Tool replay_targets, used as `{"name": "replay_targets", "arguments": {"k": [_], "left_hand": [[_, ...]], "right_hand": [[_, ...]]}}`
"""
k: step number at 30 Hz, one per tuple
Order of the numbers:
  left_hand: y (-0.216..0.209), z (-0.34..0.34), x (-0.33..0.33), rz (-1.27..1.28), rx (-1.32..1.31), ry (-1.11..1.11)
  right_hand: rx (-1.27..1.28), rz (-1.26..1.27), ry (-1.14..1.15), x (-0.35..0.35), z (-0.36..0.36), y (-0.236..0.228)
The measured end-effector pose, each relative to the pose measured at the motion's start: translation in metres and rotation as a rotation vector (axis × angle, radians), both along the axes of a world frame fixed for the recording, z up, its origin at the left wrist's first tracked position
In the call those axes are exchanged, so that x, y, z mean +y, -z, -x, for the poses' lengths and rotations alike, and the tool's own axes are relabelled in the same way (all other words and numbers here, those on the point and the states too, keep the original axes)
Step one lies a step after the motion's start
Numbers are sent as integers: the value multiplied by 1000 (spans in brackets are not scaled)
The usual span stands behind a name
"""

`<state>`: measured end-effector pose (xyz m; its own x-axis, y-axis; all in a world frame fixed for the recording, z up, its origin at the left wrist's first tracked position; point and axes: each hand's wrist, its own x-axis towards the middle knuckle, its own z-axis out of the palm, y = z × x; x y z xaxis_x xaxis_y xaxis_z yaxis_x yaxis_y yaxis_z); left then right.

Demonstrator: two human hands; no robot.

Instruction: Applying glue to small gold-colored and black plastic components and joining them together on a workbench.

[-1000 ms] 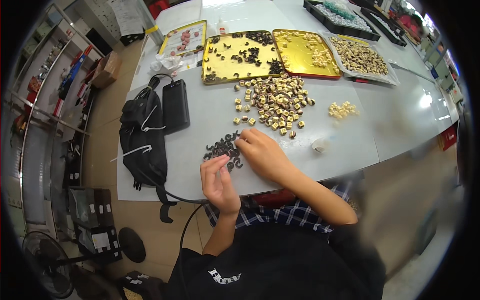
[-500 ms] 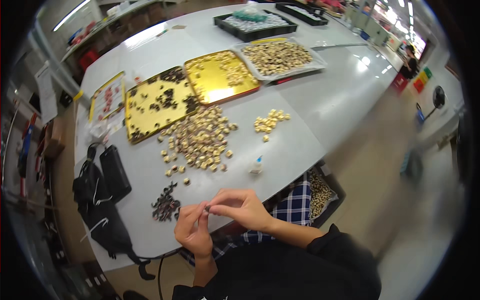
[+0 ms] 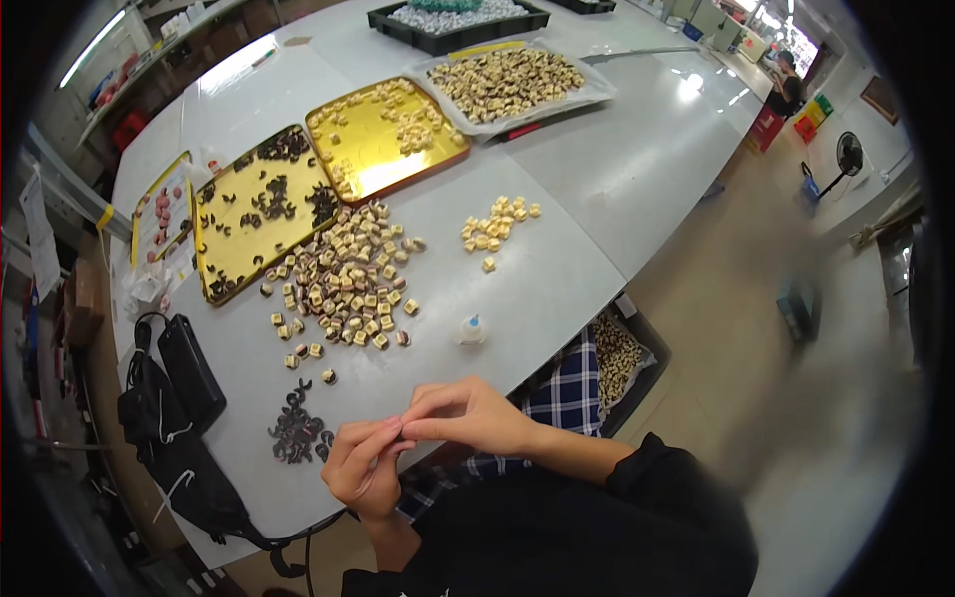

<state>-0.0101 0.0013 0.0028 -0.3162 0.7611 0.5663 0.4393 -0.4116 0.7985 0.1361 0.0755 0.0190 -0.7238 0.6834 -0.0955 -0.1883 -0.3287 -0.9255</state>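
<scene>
At the table's near edge, my left hand [image 3: 360, 468] and my right hand [image 3: 470, 418] meet fingertip to fingertip. Both are closed in a pinch on one small dark piece [image 3: 401, 436], mostly covered by the fingers. Left of them lies a small heap of black curved pieces [image 3: 296, 430]. Beyond the hands spreads a large pile of small cream-and-brown blocks [image 3: 348, 274]. A smaller group of plain cream pieces [image 3: 489, 231] sits to its right. A small clear bottle with a blue tip [image 3: 472, 329] stands between that group and my right hand.
Yellow trays hold black curved pieces [image 3: 231, 234] and cream pieces [image 3: 328, 177]. A lined tray [image 3: 595, 92] of blocks is farther right, a black crate [image 3: 438, 44] behind. A black pouch [image 3: 194, 483] and black box [image 3: 191, 370] lie left. Below the edge sits a bin of blocks [image 3: 619, 360].
The view has shifted, so the table and its contents appear farther left, the far trays higher. My hands still pinch the small dark piece together.
</scene>
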Motion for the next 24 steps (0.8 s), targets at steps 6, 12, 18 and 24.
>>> {"name": "replay_targets", "arguments": {"k": [6, 12, 18, 24], "left_hand": [[-5, 1, 5, 46, -39, -59], [-1, -7, 3, 142, -300, -15], [6, -4, 3, 167, -374, -18], [7, -2, 5, 159, -354, 100]], "right_hand": [[-202, -818, 716, -29, -34, 3], [-496, -953, 950, 15, -29, 15], [-318, -488, 671, 23, -22, 22], [46, -175, 458, 18, -30, 17]]}}
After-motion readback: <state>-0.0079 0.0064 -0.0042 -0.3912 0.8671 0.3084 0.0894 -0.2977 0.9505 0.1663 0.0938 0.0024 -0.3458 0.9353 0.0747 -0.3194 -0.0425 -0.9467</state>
